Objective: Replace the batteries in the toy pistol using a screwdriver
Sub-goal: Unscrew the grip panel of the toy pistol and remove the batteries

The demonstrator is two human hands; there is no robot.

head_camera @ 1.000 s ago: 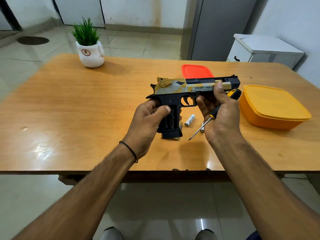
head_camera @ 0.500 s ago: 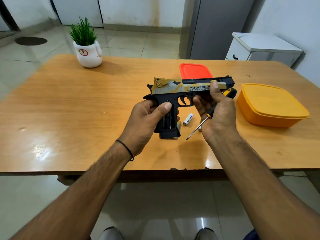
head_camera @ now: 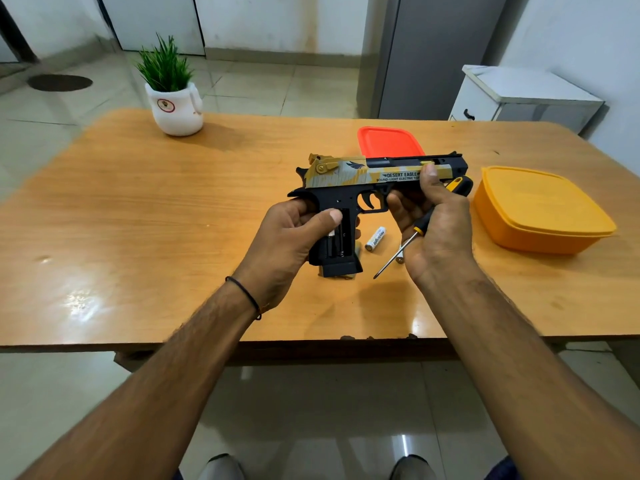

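The left hand (head_camera: 287, 244) grips the toy pistol (head_camera: 346, 178) by its handle, thumb on the open battery slot. The right hand (head_camera: 436, 230) holds the barrel and the screwdriver (head_camera: 398, 251). A battery (head_camera: 375, 238) lies between both hands. I think a free hand must pick it up next.

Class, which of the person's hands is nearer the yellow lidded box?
Right. The right hand, holding the screwdriver and the toy pistol, sits near the yellow box; the left hand, on the pistol's grip, lies farther off.
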